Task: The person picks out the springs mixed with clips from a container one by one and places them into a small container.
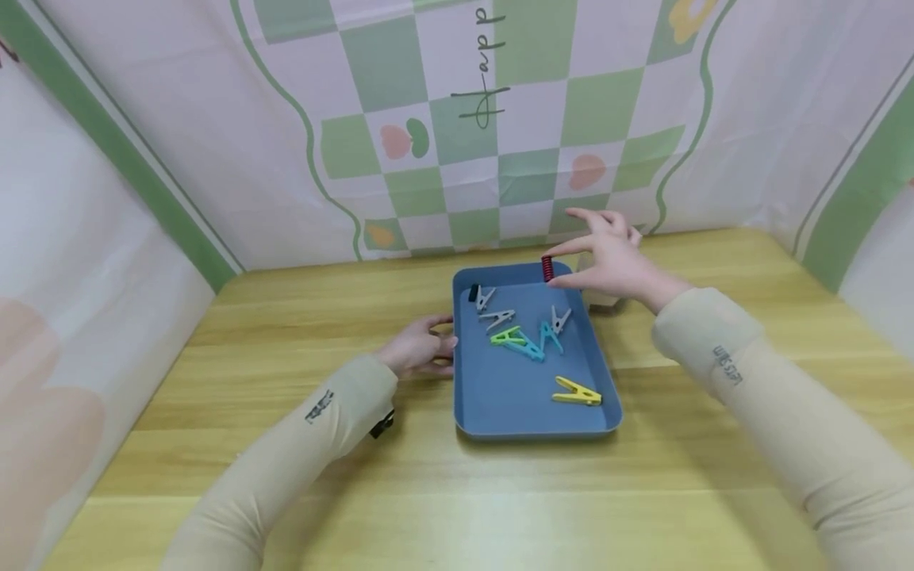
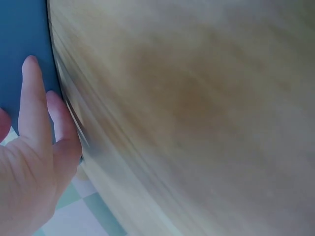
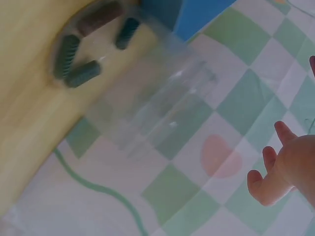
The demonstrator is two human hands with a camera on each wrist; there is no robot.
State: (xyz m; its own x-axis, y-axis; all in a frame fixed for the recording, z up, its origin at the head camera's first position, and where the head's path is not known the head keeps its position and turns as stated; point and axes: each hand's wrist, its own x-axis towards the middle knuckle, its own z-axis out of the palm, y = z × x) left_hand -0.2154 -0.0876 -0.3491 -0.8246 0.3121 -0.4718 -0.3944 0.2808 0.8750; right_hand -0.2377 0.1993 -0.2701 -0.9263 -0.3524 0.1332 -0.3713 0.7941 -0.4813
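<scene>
My right hand (image 1: 612,263) pinches a dark red coil spring (image 1: 547,269) upright between thumb and forefinger, above the far right rim of a blue tray (image 1: 500,408). Its other fingers are spread. At the tray's left side, my left hand (image 1: 421,346) rests against the wall; the left wrist view shows nearly straight fingers (image 2: 33,98) touching it. Inside lie grey clothespins (image 1: 497,319), blue clothespins (image 1: 524,346), a green clothespin (image 1: 506,336) and a yellow clothespin (image 1: 577,392). A small black piece (image 1: 474,293) sits in the far left corner. The right wrist view hides the held spring.
A clear plastic container (image 3: 147,108) stands just right of the tray, holding several dark green and red springs (image 3: 100,18); my right hand partly covers it in the head view. Behind the wooden table (image 1: 343,492) hangs a checked cloth (image 1: 467,186).
</scene>
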